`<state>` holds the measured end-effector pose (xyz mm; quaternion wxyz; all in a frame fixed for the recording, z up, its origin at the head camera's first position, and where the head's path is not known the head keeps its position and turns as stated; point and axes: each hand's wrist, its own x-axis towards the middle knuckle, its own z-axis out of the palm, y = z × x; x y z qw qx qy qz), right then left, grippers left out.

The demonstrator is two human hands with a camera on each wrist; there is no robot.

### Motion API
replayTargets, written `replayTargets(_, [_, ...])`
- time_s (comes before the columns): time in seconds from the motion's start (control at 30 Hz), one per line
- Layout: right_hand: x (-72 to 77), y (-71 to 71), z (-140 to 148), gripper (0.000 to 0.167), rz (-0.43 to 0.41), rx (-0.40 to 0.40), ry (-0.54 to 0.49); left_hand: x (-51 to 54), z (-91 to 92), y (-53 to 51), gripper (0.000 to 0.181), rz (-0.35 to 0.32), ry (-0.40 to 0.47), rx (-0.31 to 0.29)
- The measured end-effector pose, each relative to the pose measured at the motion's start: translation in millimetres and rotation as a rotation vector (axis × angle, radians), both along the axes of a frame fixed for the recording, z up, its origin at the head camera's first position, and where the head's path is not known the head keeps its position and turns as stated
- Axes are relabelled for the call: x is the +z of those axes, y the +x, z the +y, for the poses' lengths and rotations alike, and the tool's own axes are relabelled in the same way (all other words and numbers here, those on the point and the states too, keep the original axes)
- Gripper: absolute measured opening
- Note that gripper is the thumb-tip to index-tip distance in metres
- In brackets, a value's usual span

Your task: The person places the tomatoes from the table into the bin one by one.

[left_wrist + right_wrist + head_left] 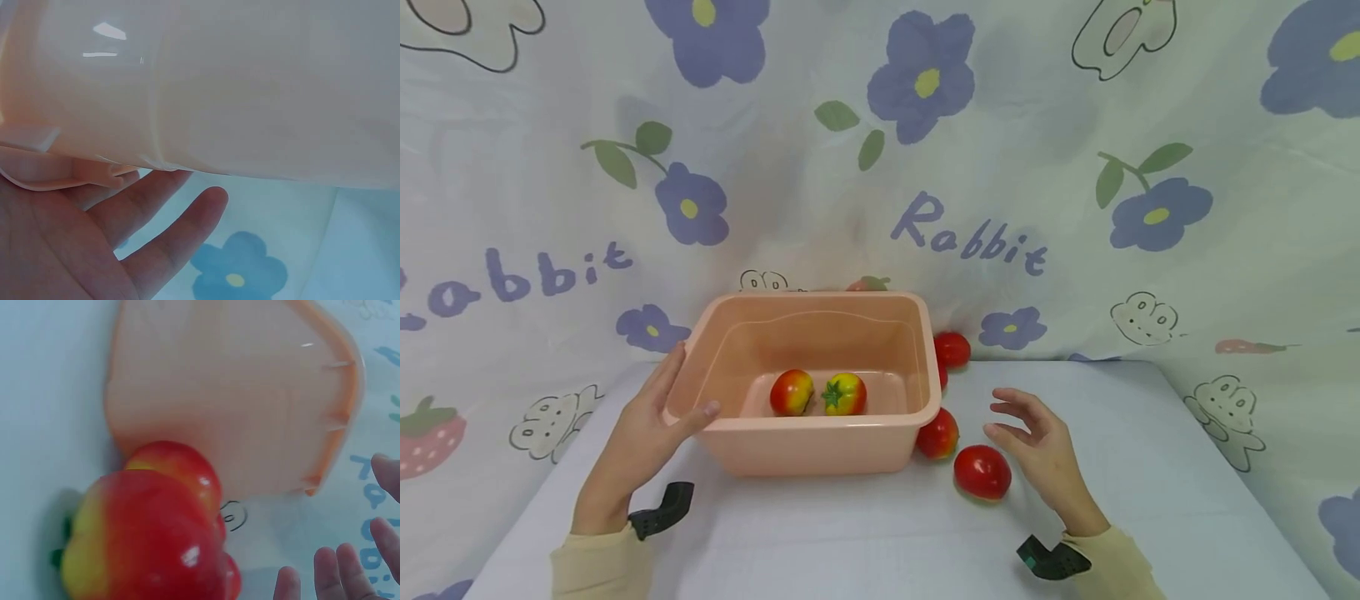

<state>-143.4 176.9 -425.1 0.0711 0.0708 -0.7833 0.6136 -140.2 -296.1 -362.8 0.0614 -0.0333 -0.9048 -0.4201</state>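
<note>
A peach-coloured plastic bin (820, 446) stands on the table, with two red-and-yellow bell peppers (792, 392) inside. My left hand (643, 437) holds the bin's left side, thumb over the front corner of the rim. In the left wrist view, the fingers (172, 247) of this hand lie below the rim, beside the outer wall (237, 112). To the right of the bin, my right hand (1037, 454) is empty, its fingers spread and slightly bent. Nearest to it lies a red bell pepper (982, 473), yellow and green underneath in the right wrist view.
Several more red peppers sit along the bin's right side, including one by the front corner (937, 434) and one farther back (952, 349). A white cloth covers the table (820, 542). Behind it hangs a curtain (820, 217) printed with flowers and rabbits.
</note>
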Motion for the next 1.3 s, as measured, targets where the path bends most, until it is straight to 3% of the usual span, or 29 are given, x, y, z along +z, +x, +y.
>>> replayTargets(0.37, [-20.8,14.5,12.2,0.049,-0.059,-0.020,0.023,-0.9,0.4,0.0,0.095,0.008,-0.006,0.003])
replayTargets(0.77, [-33.6,22.3,23.5,0.057,-0.205,-0.041,0.120,-1.1,1.0,-1.1,0.095,0.023,-0.003,0.006])
replayTargets(1.03, [-38.5,23.4,21.3,0.063,-0.309,-0.007,0.146,-1.0,1.2,-0.7,0.095,0.023,-0.007,0.010])
replayTargets(1.3, [-43.6,23.0,18.2,0.067,-0.330,0.029,0.182,-0.2,0.7,-0.2,0.095,0.035,-0.006,0.011])
